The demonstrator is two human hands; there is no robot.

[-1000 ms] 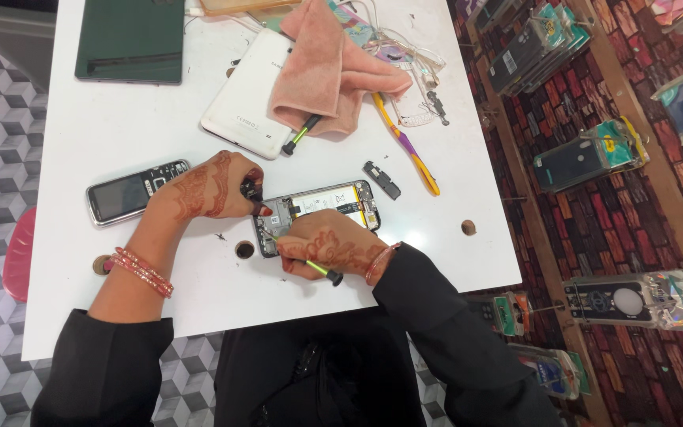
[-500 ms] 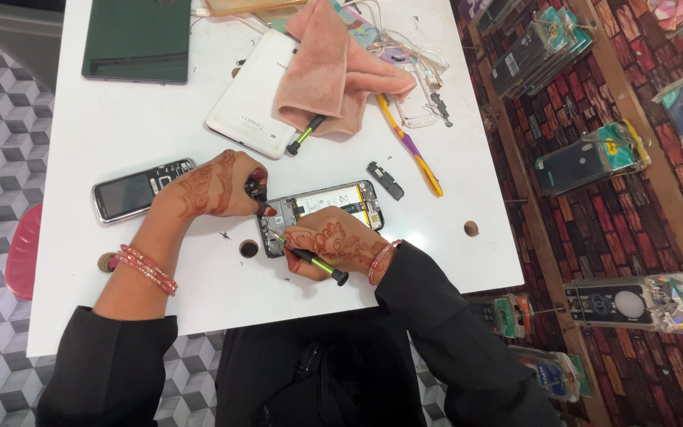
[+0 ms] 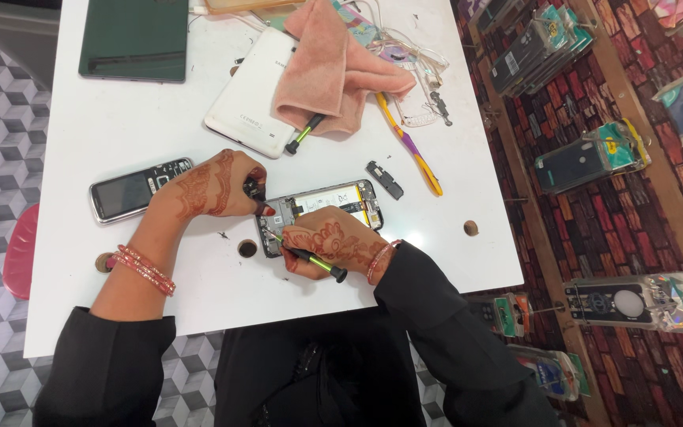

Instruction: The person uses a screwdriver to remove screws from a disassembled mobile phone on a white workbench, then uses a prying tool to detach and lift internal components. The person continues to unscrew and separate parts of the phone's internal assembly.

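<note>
Head camera looks steeply down, fairly close, over the white table (image 3: 160, 126).

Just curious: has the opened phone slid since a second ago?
No. The opened phone lies beside the same table hole, equally close.

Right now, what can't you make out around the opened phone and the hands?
Head view only:
- Thin green-and-black screwdriver tip: too small, and partly hidden by right hand.
- Small black part pinched in left hand: mostly covered by fingers.
- Opened black smartphone near end: under both hands.

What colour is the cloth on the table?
Pink, a soft salmon shade; the cloth shows in the head view.
</note>
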